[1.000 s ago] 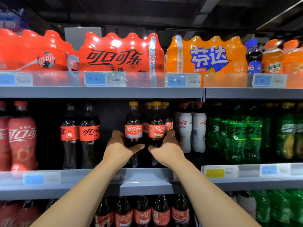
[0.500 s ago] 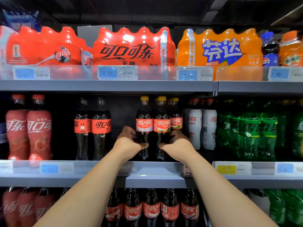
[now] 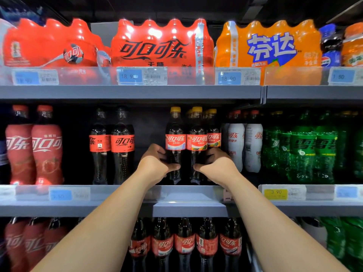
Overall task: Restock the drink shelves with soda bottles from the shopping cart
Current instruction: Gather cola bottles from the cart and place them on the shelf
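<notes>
Head view is showing you gripping two yellow-capped cola bottles, one per hand: your left hand (image 3: 157,165) is curling round the waist of the left bottle (image 3: 175,142), and your right hand (image 3: 216,166) round the right bottle (image 3: 197,143). Both are standing upright on the middle shelf (image 3: 190,210), near its front edge, between the black-capped bottles (image 3: 112,142) and the white bottles (image 3: 245,146). Gripping that low, you are risking a tip: pushing either bottle back too fast could be toppling the rear row (image 3: 213,134) on that shelf
</notes>
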